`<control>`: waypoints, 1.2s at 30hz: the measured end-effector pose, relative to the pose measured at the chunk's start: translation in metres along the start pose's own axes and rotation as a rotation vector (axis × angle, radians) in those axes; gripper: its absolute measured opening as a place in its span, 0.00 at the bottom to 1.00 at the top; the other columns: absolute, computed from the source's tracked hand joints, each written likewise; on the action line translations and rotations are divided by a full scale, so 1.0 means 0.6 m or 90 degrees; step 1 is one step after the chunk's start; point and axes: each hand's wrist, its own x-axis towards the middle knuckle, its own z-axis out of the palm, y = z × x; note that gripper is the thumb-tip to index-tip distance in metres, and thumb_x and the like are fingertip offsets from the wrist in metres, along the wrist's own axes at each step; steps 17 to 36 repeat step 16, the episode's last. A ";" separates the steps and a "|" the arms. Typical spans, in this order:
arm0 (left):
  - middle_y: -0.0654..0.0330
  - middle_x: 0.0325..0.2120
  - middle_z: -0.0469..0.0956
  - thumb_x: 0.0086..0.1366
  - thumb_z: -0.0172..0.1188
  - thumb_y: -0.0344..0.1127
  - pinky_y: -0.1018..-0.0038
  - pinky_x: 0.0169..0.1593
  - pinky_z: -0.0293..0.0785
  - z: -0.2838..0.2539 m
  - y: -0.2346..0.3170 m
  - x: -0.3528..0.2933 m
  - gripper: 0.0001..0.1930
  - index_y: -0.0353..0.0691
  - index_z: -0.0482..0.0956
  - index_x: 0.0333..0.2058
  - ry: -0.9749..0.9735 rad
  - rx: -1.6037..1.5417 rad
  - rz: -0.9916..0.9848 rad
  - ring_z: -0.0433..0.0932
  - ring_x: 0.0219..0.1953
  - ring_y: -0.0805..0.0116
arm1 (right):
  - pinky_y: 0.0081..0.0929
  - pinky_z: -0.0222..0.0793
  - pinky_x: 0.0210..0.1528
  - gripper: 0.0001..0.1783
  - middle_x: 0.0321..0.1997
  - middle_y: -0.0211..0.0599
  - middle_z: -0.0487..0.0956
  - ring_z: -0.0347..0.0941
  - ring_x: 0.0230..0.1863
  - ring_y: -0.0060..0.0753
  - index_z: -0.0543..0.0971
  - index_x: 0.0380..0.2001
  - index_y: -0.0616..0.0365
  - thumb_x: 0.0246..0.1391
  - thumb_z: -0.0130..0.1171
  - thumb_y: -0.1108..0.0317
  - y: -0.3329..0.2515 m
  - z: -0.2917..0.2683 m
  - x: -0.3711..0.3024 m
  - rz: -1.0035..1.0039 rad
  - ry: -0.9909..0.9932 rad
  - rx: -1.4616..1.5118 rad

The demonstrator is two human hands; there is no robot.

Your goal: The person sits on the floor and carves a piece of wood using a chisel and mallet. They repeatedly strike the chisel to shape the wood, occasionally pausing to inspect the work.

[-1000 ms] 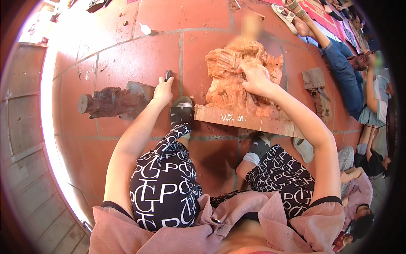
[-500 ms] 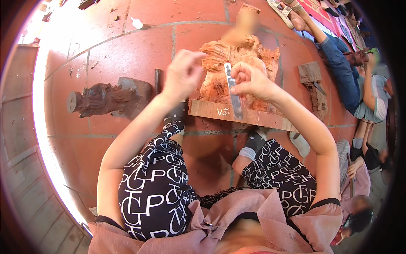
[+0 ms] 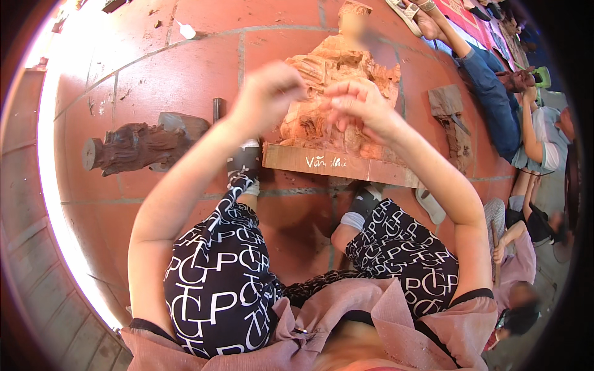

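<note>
My left hand (image 3: 266, 96), smeared by motion, hovers over the left side of a carved wooden figure (image 3: 334, 68), its fingers curled inward. What they hold, if anything, is hidden. Close by, my right hand (image 3: 365, 108) is raised in front of the carving's middle, with the fingers bent and spread apart toward the left hand. No tool shows in it. The pale orange figure stands on a flat wooden base (image 3: 371, 168) with white handwriting on its front edge, between my feet.
To the left, a dark carved figure (image 3: 139, 148) lies on the red tiled floor (image 3: 185, 74), beside a short dark handle (image 3: 217, 109). A rough wood piece (image 3: 448, 117) lies right of the carving. Farther right sits a person in jeans (image 3: 495, 105). A white spoon-like thing (image 3: 187, 30) lies far left.
The flat grey strip that my right hand held upright is no longer visible. My right fingers have spread, and the left hand has moved slightly. The whole view has shifted a little.
</note>
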 end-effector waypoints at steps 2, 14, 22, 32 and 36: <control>0.63 0.28 0.81 0.64 0.60 0.28 0.75 0.34 0.77 -0.042 -0.038 0.039 0.04 0.38 0.79 0.38 0.048 -0.066 -0.195 0.77 0.29 0.77 | 0.18 0.75 0.34 0.20 0.38 0.35 0.80 0.78 0.35 0.22 0.73 0.52 0.62 0.58 0.63 0.67 -0.020 -0.021 0.017 -0.059 0.037 -0.048; 0.62 0.21 0.79 0.59 0.65 0.33 0.75 0.27 0.75 -0.053 -0.054 0.176 0.06 0.37 0.80 0.31 -0.113 -0.094 -0.186 0.77 0.23 0.74 | 0.28 0.77 0.31 0.09 0.27 0.33 0.83 0.79 0.28 0.25 0.83 0.36 0.57 0.53 0.57 0.75 -0.058 -0.007 0.224 -0.257 0.029 -0.446; 0.60 0.22 0.80 0.60 0.65 0.35 0.75 0.27 0.76 -0.054 -0.061 0.174 0.07 0.40 0.82 0.34 -0.080 -0.013 -0.198 0.79 0.23 0.72 | 0.27 0.77 0.30 0.08 0.25 0.32 0.82 0.79 0.28 0.23 0.84 0.34 0.57 0.54 0.57 0.75 -0.053 -0.001 0.233 -0.256 0.022 -0.409; 0.60 0.22 0.80 0.60 0.65 0.35 0.75 0.27 0.76 -0.054 -0.061 0.174 0.07 0.40 0.82 0.34 -0.080 -0.013 -0.198 0.79 0.23 0.72 | 0.27 0.77 0.30 0.08 0.25 0.32 0.82 0.79 0.28 0.23 0.84 0.34 0.57 0.54 0.57 0.75 -0.053 -0.001 0.233 -0.256 0.022 -0.409; 0.60 0.22 0.80 0.60 0.65 0.35 0.75 0.27 0.76 -0.054 -0.061 0.174 0.07 0.40 0.82 0.34 -0.080 -0.013 -0.198 0.79 0.23 0.72 | 0.27 0.77 0.30 0.08 0.25 0.32 0.82 0.79 0.28 0.23 0.84 0.34 0.57 0.54 0.57 0.75 -0.053 -0.001 0.233 -0.256 0.022 -0.409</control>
